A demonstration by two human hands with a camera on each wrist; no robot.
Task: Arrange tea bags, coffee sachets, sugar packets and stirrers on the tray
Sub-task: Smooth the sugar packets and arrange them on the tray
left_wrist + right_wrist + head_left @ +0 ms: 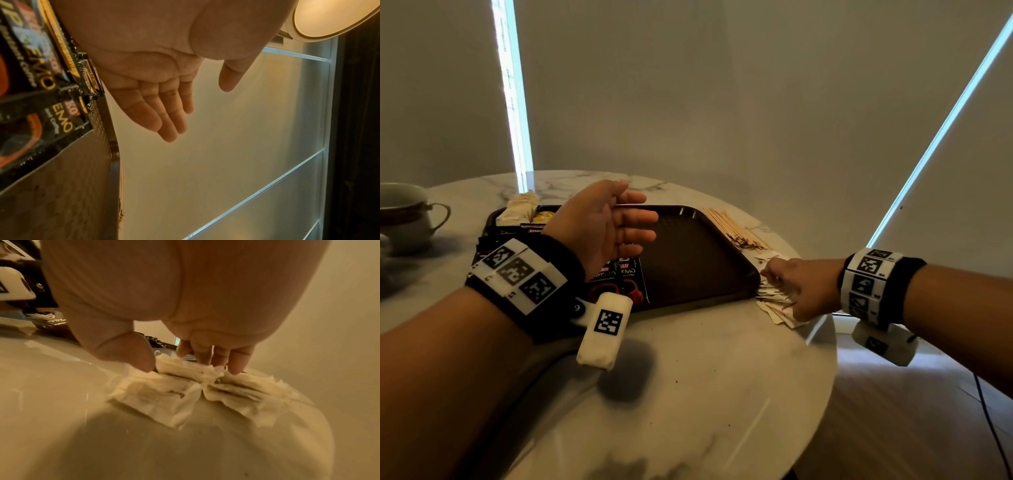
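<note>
A brown tray (688, 260) lies on the round marble table. Black coffee sachets (619, 277) sit on its left half, and pale tea bags (520, 207) are at its back left corner. My left hand (633, 219) hovers open above the tray, palm turned right and fingers straight; the left wrist view shows the same empty hand (197, 112) beside the sachets (41, 97). White sugar packets (774, 303) are piled off the tray's front right corner. My right hand (774, 277) is down on that pile, and in the right wrist view thumb and fingers (236, 363) pinch a small stack of packets (185, 368).
Wooden stirrers (732, 229) lie fanned on the table just beyond the tray's right edge. A cup (404, 216) stands at the far left. The table's rim (832, 342) drops off close behind the sugar pile, with the floor below it.
</note>
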